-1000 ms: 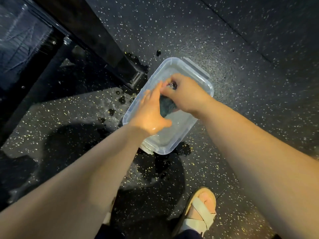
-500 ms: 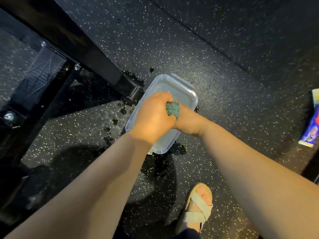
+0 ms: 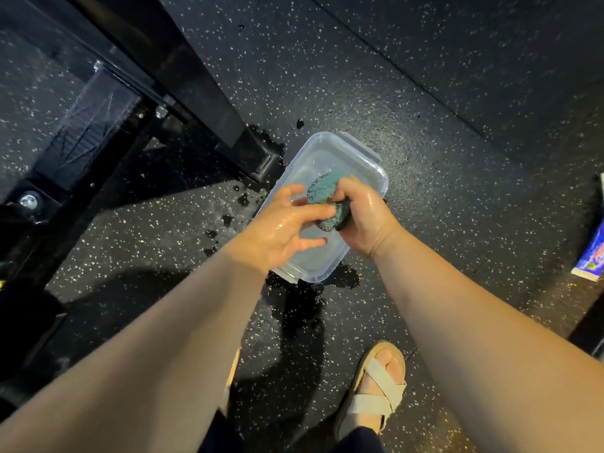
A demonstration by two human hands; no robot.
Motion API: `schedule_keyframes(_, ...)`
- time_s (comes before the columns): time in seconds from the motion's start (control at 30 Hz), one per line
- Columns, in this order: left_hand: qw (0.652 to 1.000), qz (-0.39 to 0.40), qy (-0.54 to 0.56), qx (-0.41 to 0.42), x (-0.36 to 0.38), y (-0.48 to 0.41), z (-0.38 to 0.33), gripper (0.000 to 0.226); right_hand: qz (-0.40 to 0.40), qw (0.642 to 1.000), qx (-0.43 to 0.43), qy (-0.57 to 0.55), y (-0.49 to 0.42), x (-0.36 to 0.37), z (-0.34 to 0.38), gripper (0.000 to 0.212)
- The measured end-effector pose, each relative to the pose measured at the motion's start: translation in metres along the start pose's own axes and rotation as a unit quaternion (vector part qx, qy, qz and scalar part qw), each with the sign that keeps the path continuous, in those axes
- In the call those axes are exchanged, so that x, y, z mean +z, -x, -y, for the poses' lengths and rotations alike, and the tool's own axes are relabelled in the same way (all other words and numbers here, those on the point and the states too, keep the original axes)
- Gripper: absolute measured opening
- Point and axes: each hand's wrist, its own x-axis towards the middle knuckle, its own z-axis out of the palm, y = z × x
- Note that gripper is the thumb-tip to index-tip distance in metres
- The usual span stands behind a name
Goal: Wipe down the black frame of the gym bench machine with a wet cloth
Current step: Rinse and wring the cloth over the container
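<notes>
The right hand (image 3: 366, 220) is gripping a balled-up teal cloth (image 3: 327, 204), its fingers curled tightly round the wad and its skin glistening wet. The left hand (image 3: 281, 227) is reaching across beside it with fingers spread and relaxed; its fingertips are lying against the lower edge of the cloth, though whether they are pressing or only touching is hard to tell from this angle. Both hands are hovering over a clear plastic container (image 3: 369, 158) that is sitting on the speckled black rubber floor (image 3: 425, 93) and appears to be holding water. Dark wet splashes (image 3: 228, 220) are spotting the floor to the left of the container and pooling below its near end. The black frame (image 3: 196, 93) of the bench machine is running diagonally from the upper left, its foot (image 3: 258, 158) resting on the floor just beside the container's far-left corner, apart from the cloth. A sandalled foot (image 3: 376, 387) is standing near the bottom edge. A blue printed packet (image 3: 591, 259) is lying at the right edge, well apart from the container.
</notes>
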Motion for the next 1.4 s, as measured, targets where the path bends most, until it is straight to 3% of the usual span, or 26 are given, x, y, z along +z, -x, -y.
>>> schedule_keyframes(0.07,0.996,0.076,0.001,-0.051,-0.009,-0.002,-0.008,0.104,0.007,0.998,0.003,0.064,0.000,-0.002,0.000,0.021)
schedule_keyframes(0.1,0.991,0.110,0.000,-0.070,-0.011,-0.001,-0.012,0.106,0.021,0.995,0.005,0.097,0.001,-0.001,0.000,0.018)
schedule_keyframes(0.13,0.987,0.134,-0.009,-0.083,-0.010,-0.001,-0.014,0.098,0.038,0.992,0.012,0.120,0.000,0.001,0.000,0.020)
schedule_keyframes(0.23,0.986,0.144,-0.034,-0.084,0.003,-0.004,-0.015,0.051,0.056,0.986,0.034,0.152,-0.002,0.002,0.004,0.058)
schedule_keyframes(0.3,0.987,0.139,-0.009,-0.076,0.006,-0.008,-0.015,0.030,0.053,0.980,0.049,0.185,-0.003,0.000,0.005,0.051)
schedule_keyframes(0.43,0.980,0.114,-0.098,-0.131,0.000,-0.019,-0.014,0.013,0.084,0.947,0.065,0.303,0.000,-0.011,0.013,0.018)
schedule_keyframes(0.47,0.976,0.100,-0.129,-0.146,-0.001,-0.022,-0.013,0.012,0.092,0.938,0.069,0.328,-0.001,-0.016,0.016,0.022)
schedule_keyframes(0.53,0.967,0.074,-0.173,-0.170,-0.001,-0.027,-0.012,0.012,0.113,0.912,0.048,0.392,0.001,-0.025,0.023,0.056)
schedule_keyframes(0.57,0.963,0.064,-0.194,-0.177,0.000,-0.029,-0.013,0.011,0.131,0.879,0.004,0.458,0.004,-0.028,0.027,0.071)
schedule_keyframes(0.67,0.945,0.077,-0.262,-0.183,0.008,-0.032,-0.015,0.009,0.201,0.698,-0.160,0.669,0.007,-0.032,0.023,0.093)
schedule_keyframes(0.7,0.937,0.092,-0.283,-0.184,0.012,-0.032,-0.014,0.012,0.209,0.652,-0.188,0.704,0.006,-0.031,0.018,0.096)
schedule_keyframes(0.83,0.920,0.101,-0.331,-0.185,0.015,-0.032,-0.013,0.021,0.154,0.568,-0.169,0.791,0.001,-0.019,0.010,0.089)
schedule_keyframes(0.93,0.906,0.097,-0.370,-0.184,0.007,-0.032,-0.014,0.018,0.124,0.527,-0.137,0.830,-0.002,-0.005,0.011,0.061)
schedule_keyframes(1.03,0.875,0.096,-0.442,-0.173,0.007,-0.028,-0.012,0.021,0.114,0.520,-0.101,0.840,-0.002,0.006,0.013,0.028)
schedule_keyframes(1.13,0.853,0.044,-0.498,-0.147,0.012,-0.030,-0.007,0.020,0.095,0.532,-0.064,0.839,0.000,0.010,0.013,0.030)
schedule_keyframes(1.27,0.743,-0.030,-0.666,-0.061,0.019,-0.034,0.003,0.009,0.068,0.540,-0.037,0.838,0.001,0.008,0.006,0.029)
schedule_keyframes(1.4,0.696,-0.061,-0.716,-0.006,0.018,-0.031,0.007,0.029,0.058,0.593,0.005,0.803,0.003,0.005,0.003,0.025)
